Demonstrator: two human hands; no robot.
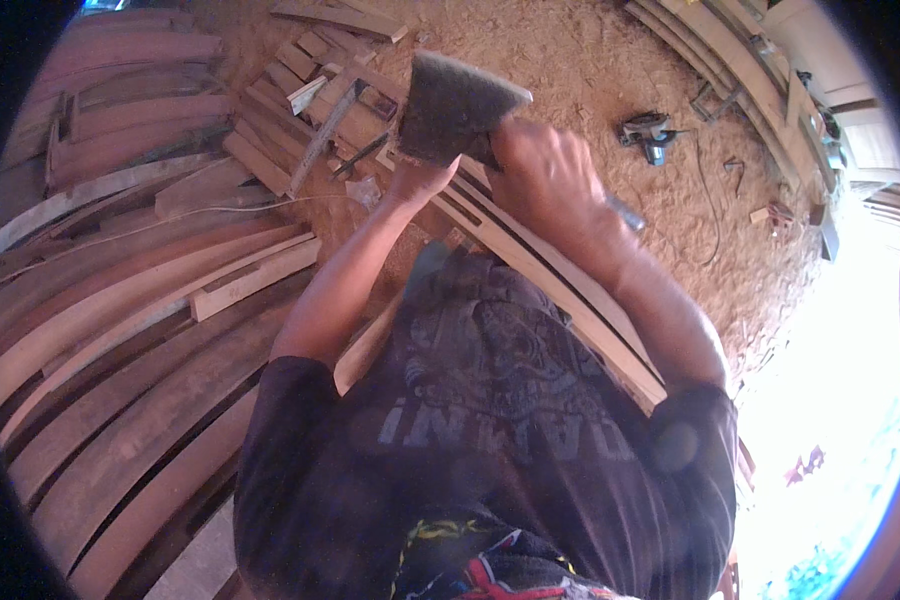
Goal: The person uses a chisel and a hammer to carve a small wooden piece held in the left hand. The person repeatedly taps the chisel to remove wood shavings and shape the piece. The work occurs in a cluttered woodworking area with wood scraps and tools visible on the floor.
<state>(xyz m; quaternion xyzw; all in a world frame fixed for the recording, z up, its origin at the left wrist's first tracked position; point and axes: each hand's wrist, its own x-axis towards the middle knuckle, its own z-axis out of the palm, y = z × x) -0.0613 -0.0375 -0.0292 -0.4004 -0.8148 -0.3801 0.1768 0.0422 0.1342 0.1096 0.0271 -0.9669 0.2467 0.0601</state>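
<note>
Rt hand (545, 165) is seen clenched round the neck of a grey wedge-shaped tool head (455, 105), prob. an axe or adze blade; the handle is hidden in the fist. Lt hand (417, 180) is pressed under the blade's lower edge, fingers closed on it as far as can be told. Just below the grip, long pale curved slats (560, 290) are run down toward the torso. Step judged: blade being steadied over the slat, mid-trim. Next move calls for a controlled short stroke w/ lt fingers kept off the edge. Beyond the grip, offcuts (310, 90) are piled; further right, a power tool (648, 133) lies on sawdust floor (580, 60).
</note>
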